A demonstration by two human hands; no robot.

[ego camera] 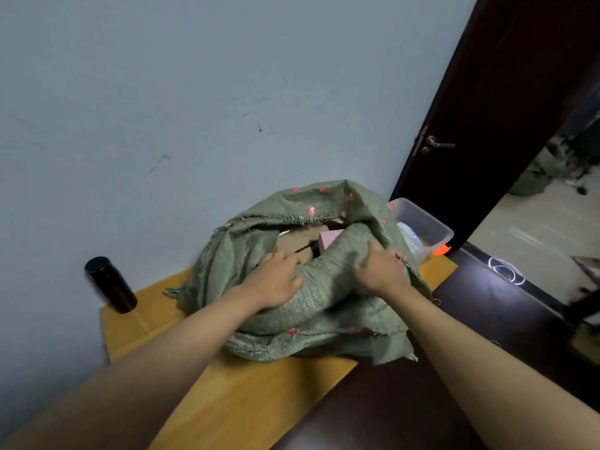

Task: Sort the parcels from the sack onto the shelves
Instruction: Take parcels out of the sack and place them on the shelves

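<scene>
A green sack (302, 287) slumps on a yellow tabletop (227, 394), both hands curled over its rolled rim: the left hand (276, 277) at the mouth, the right hand (380, 267) beside it. Inside the sack show a brown parcel (292, 243) and a pink box (328, 238). Pulled too hard, the sack could probably spill or knock the black flask (110, 284) to its left.

Single head view, steeply downward, close above the sack (302, 287) on the table (227, 401).
</scene>
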